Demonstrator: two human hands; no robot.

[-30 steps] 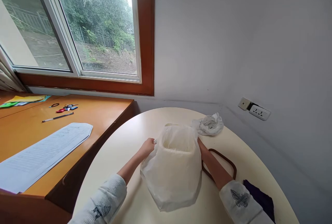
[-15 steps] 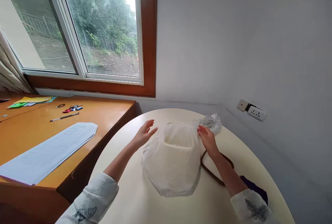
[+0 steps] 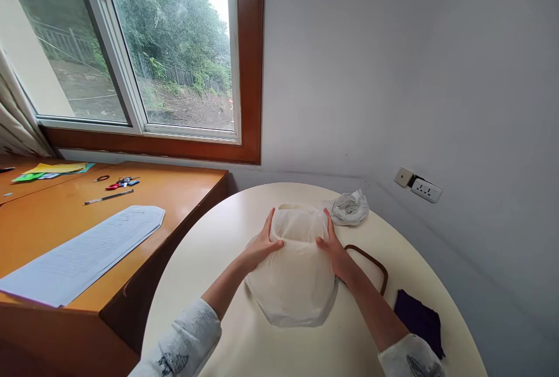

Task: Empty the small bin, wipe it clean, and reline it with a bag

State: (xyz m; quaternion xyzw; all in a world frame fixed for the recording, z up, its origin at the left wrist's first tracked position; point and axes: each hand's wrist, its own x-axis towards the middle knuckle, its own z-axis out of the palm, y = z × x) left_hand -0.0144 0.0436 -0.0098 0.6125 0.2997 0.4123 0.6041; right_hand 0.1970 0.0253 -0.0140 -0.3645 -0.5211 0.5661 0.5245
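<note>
Head camera: a thin white bag (image 3: 292, 289), its mouth rimmed in cream, sits on the round cream bench (image 3: 198, 284) with its lower edge toward the person. The left hand (image 3: 269, 237) has hold of it at nine o'clock of the mouth, the right hand (image 3: 325, 237) at three. Both are curved and partly open, thumbs laid on the near face and fingers running up the sides; how firmly they press cannot be told. Gripping from opposite sides probably keeps such soft walls even and standing (a limp bag would likely sag if held at one point).

From the bag, a crumpled plastic bag (image 3: 350, 209) lies between one and two o'clock, a brown rounded frame (image 3: 386, 277) at three, partly hidden by the right forearm, and a dark purple cloth (image 3: 419, 319) at four. Their spread around the edge seems to leave the middle for handling.

At nine o'clock, on a wooden bench (image 3: 192, 182), paper sheets (image 3: 87, 252) carry rows of writing too small to read. No brand or label is legible anywhere.
</note>
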